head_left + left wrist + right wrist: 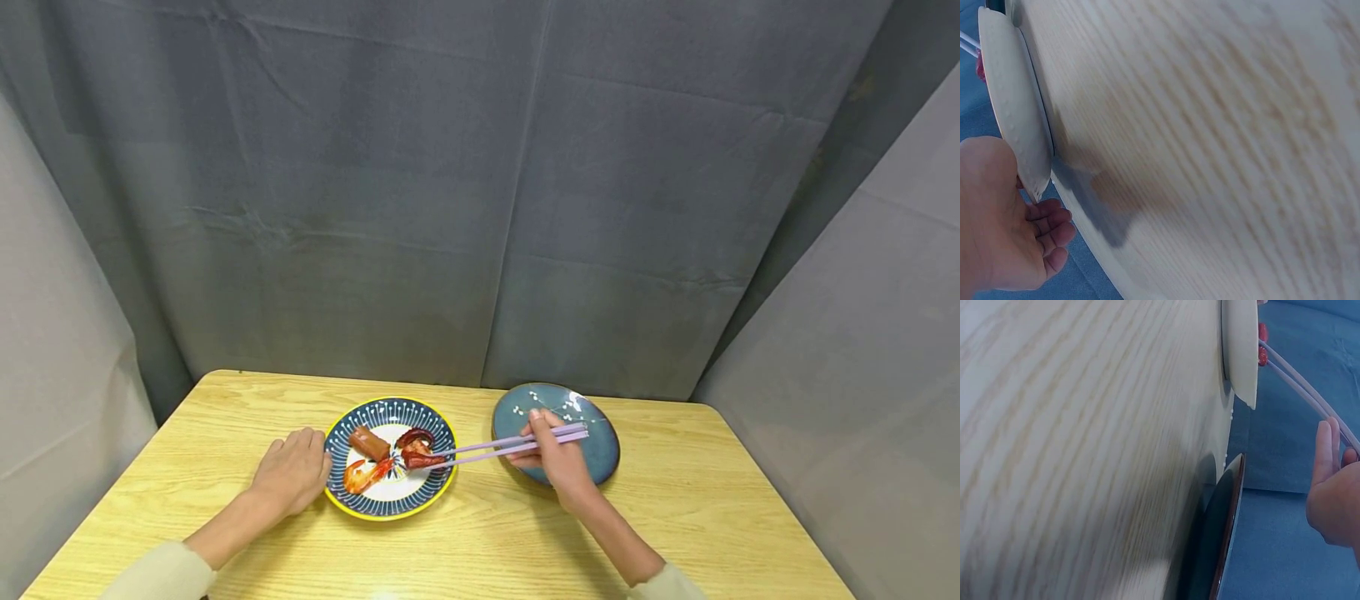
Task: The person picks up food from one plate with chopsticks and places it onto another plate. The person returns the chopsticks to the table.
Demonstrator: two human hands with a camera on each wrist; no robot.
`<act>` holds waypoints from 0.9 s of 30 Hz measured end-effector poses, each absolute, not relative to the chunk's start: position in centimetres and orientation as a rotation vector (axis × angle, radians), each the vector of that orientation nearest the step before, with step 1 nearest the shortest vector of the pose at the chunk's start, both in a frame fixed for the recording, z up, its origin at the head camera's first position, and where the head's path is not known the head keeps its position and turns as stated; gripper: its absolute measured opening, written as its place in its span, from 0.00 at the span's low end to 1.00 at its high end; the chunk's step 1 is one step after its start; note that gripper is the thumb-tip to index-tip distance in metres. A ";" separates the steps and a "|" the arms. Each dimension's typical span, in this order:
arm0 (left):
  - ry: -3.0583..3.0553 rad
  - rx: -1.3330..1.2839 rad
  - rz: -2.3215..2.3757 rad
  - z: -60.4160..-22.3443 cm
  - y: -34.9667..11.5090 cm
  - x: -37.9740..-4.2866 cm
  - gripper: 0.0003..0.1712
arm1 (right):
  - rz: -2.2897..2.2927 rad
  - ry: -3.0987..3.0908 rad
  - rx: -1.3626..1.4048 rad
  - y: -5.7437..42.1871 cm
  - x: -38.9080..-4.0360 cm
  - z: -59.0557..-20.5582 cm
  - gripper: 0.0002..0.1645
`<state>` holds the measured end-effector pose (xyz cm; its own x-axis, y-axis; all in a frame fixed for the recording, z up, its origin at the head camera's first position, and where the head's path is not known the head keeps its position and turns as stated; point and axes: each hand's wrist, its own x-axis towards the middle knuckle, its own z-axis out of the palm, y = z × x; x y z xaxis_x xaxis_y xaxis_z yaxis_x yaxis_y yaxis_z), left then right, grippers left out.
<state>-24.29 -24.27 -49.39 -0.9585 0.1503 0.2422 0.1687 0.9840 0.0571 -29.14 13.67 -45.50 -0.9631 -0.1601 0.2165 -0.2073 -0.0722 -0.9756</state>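
Note:
My left hand (294, 471) grips the left rim of a round plate (382, 507) with a blue-striped border and yellow edge. In the left wrist view, the fingers (1054, 234) curl at that rim. On the plate lie a brown sausage-like piece (369, 443), an orange shrimp (363, 477) and a dark red octopus-like piece (417, 450). Over the blue plate, my right hand (557, 457) holds a pair of lilac chopsticks (480, 455). Their tips reach leftward to the octopus-like piece, right at its surface.
A blue plate (603, 446) with a white blossom pattern stands to the right, partly hidden under the right hand. Both plates rest on a light wood table (465, 550). Grey cloth (375, 208) hangs behind the table, with paler cloth (862, 375) at the sides.

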 end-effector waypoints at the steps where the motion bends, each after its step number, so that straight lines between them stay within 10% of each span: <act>1: -2.891 -0.235 -0.111 -49.4 -24.3 -24.3 0.10 | 2.237 -2.113 0.419 13.8 -29.2 -45.5 0.23; 27: -2.878 -0.243 -0.118 -49.3 -24.1 -24.1 0.09 | 2.171 -1.958 0.387 17.6 -30.2 -43.4 0.28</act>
<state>-24.12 -24.13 -49.27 -0.9547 0.1545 0.2541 0.1748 0.9829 0.0589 -30.17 17.57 -43.45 -0.9475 -0.0322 0.3181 -0.3131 -0.1081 -0.9435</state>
